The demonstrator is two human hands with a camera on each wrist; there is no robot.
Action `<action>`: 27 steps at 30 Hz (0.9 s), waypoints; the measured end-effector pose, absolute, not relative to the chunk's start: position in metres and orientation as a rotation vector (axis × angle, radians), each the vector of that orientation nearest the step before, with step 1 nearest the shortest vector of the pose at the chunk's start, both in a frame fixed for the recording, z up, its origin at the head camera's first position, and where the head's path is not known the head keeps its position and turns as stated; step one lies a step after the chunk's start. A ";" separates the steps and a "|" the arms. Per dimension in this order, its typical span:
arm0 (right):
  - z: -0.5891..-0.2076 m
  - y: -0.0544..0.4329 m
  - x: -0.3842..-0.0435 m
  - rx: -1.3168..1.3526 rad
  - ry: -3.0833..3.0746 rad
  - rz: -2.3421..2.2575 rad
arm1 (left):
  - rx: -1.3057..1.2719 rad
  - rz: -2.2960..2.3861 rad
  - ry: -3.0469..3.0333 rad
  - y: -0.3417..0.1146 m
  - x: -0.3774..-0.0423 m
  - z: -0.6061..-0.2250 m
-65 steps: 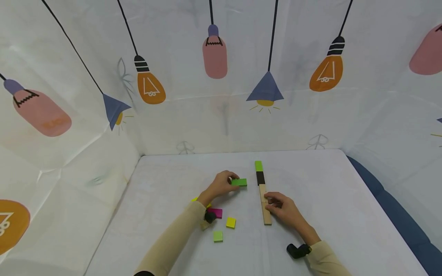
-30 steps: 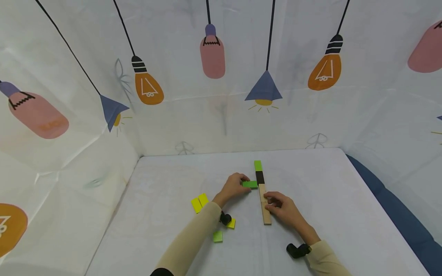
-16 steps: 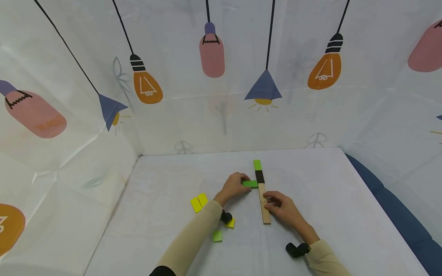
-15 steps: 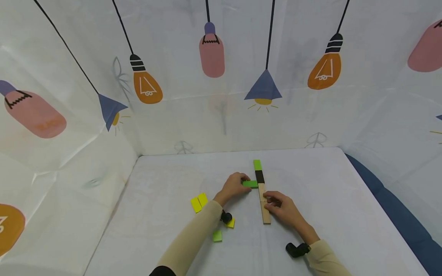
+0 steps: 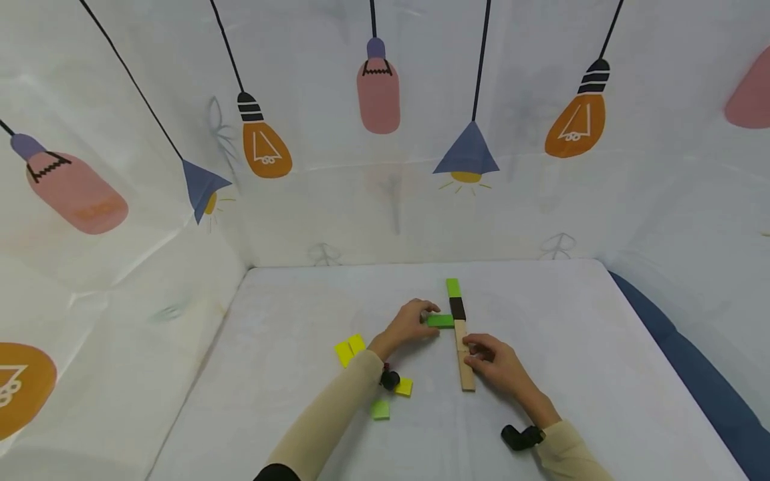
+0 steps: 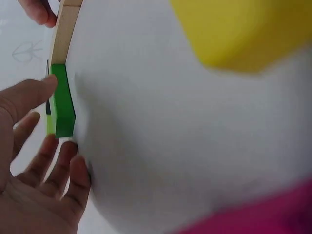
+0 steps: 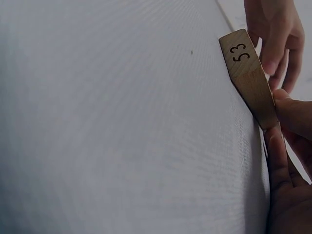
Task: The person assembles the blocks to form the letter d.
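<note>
A line of blocks runs away from the person: two plain wooden blocks (image 5: 466, 377), a black block (image 5: 458, 308) and a light green block (image 5: 453, 288) at the far end. From the left, a green block (image 5: 442, 321) meets this line at a right angle. My left hand (image 5: 408, 324) is around its outer end; in the left wrist view the thumb overlaps its edge while the other fingers (image 6: 68, 168) are spread loosely. On the line's right side, my right hand (image 5: 498, 361) touches the wooden blocks with thumb and fingertip. One wooden block (image 7: 249, 78) bears a "53" mark.
Two yellow blocks (image 5: 350, 349) lie side by side left of the left wrist. Another yellow block (image 5: 404, 387) and a light green block (image 5: 380, 410) lie nearer the front. A magenta block (image 6: 263, 217) shows blurred in the left wrist view. A white cloth covers the table (image 5: 529, 294).
My left hand has carried the green block rightward until it meets the line. Over the last half second its thumb and finger part slightly around the block. My right hand stays in place.
</note>
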State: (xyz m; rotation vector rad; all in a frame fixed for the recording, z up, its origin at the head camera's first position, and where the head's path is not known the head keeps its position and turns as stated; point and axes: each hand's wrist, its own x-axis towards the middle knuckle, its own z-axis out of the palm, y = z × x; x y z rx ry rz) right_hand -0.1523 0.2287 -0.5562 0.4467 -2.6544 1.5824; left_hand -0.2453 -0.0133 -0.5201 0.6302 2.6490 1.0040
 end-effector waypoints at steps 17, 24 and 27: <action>-0.557 0.233 -0.148 0.523 -2.610 1.539 | 0.748 1.082 2.494 -0.111 -0.232 -0.512; -0.556 0.232 -0.148 0.521 -2.613 1.552 | 0.696 0.988 2.497 -0.140 -0.224 -0.505; -0.557 0.232 -0.148 0.521 -2.616 1.551 | 0.675 0.932 2.492 -0.150 -0.220 -0.504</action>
